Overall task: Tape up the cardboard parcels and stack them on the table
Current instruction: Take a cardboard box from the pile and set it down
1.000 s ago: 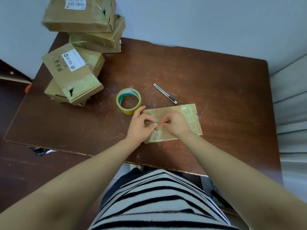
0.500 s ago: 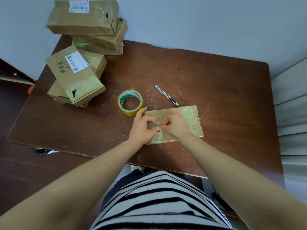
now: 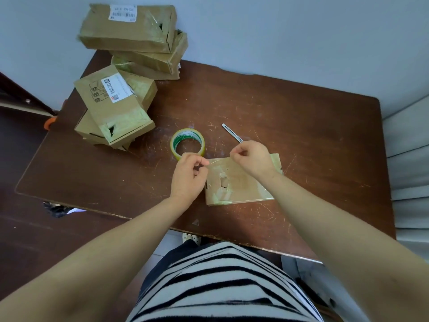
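Tape strip [image 3: 219, 161] stretches between left hand [image 3: 189, 175] and right hand [image 3: 253, 159], each pinching one end, above the flat parcel [image 3: 243, 184] on the table [image 3: 301, 126]

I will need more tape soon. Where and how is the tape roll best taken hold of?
Probably from above, pinching the ring wall, thumb inside the hole: the tape roll lies flat on the table, hole up. Take its far left side; the left hand, pinching a tape strip, overlaps the near edge.
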